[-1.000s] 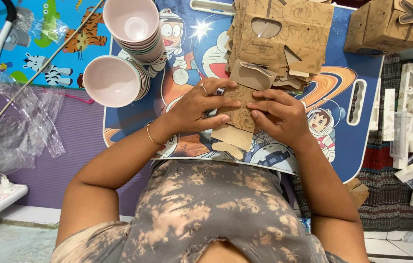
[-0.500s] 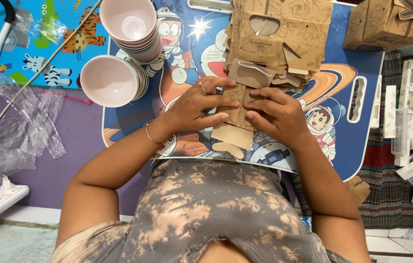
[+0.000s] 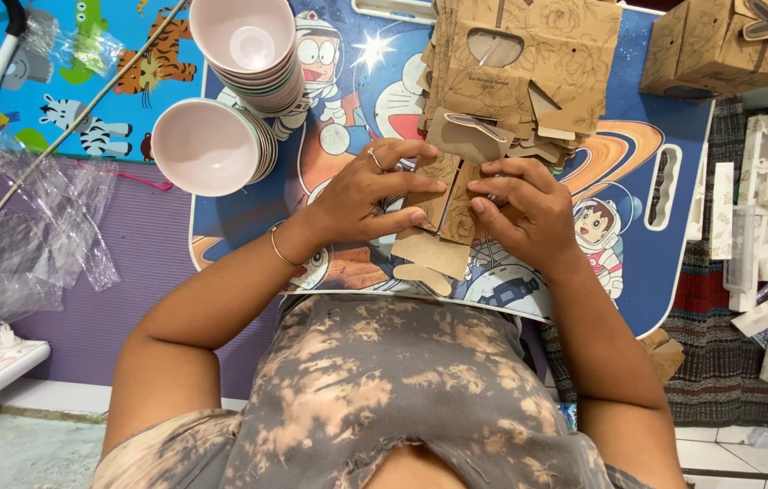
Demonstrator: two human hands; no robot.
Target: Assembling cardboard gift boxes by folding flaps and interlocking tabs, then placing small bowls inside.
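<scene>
gripping one cardboard piece (image 3: 443, 204) together, both hands (image 3: 456, 204) work near the table's edge (image 3: 674, 312).

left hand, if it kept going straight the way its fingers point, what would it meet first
The left hand points across the brown cardboard piece toward the right hand; it would likely meet those fingertips first, though depth is unclear.

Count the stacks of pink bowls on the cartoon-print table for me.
2. One tall stack of pink bowls stands at the table's far left edge; a second, shorter stack lies tipped just in front of it. How many bowls each holds cannot be told.
</scene>
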